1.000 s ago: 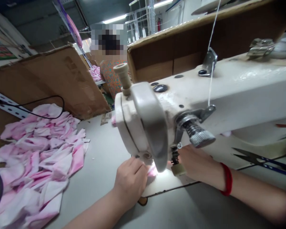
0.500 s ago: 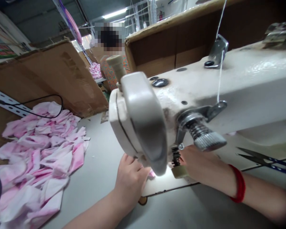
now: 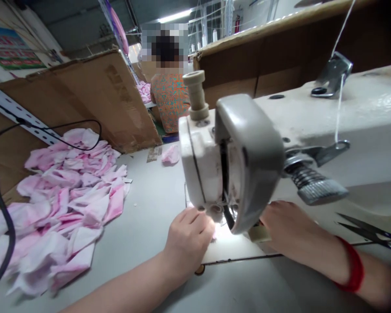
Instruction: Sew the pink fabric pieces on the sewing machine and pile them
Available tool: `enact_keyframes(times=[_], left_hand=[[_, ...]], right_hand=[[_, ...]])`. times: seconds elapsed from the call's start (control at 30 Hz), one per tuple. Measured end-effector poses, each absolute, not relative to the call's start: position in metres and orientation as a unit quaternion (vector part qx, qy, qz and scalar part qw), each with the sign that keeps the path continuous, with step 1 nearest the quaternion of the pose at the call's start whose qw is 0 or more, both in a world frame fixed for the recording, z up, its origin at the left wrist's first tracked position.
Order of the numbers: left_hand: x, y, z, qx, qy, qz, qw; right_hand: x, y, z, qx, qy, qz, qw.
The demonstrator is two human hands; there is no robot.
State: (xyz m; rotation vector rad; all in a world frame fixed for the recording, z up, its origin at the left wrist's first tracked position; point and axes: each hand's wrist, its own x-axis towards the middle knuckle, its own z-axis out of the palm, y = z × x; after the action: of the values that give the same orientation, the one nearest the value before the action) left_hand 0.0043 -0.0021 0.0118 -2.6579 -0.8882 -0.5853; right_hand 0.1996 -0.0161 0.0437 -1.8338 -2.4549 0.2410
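A white sewing machine (image 3: 200, 165) stands before me, its lamp lighting the plate under the needle area. My left hand (image 3: 189, 241) is closed at the left of that area, fingers curled down. A small bit of pink fabric (image 3: 214, 234) shows at its fingertips; the rest is hidden under the hand. My right hand (image 3: 288, 226), with a red band (image 3: 353, 265) on the wrist, reaches in behind the grey thread guard (image 3: 262, 143). Its fingertips are hidden there, so I cannot see what they hold.
A heap of pink-and-white fabric pieces (image 3: 71, 204) lies on the table (image 3: 143, 248) at left. One loose piece (image 3: 170, 154) lies beyond the machine. Thread snips (image 3: 371, 230) lie at right. Cardboard walls (image 3: 84, 100) edge the table; a co-worker (image 3: 171, 98) sits behind them. A black cable (image 3: 0, 195) hangs at left.
The view has swung left, so the machine and both hands appear farther right. A loose fabric piece beyond the machine has come into sight. Both hands stay beside the needle area.
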Motion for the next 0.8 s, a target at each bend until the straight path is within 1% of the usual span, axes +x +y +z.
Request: enact_keyframes(times=[0.23,0.43,0.5,0.57,0.73,0.8], left_hand=[[0.002,-0.007,0.016,-0.93,-0.3,-0.192,0.094],[0.002,-0.01,0.015,-0.925,-0.266,-0.219,0.157],[0.003,-0.008,0.014,-0.923,-0.266,-0.229,0.16],[0.002,-0.006,0.015,-0.923,-0.268,-0.241,0.137],[-0.002,0.0,0.018,-0.915,-0.306,-0.264,0.02],[-0.003,0.002,0.018,-0.911,-0.319,-0.26,-0.01]], right_hand=[[0.196,-0.017,0.031,-0.606,-0.792,0.06,0.047],[0.197,-0.016,0.028,-0.612,-0.789,0.037,0.042],[0.198,-0.015,0.029,-0.61,-0.791,0.03,0.037],[0.199,-0.015,0.031,-0.605,-0.795,0.03,0.035],[0.202,-0.019,0.034,-0.61,-0.787,0.079,0.048],[0.201,-0.02,0.034,-0.61,-0.787,0.08,0.047]])
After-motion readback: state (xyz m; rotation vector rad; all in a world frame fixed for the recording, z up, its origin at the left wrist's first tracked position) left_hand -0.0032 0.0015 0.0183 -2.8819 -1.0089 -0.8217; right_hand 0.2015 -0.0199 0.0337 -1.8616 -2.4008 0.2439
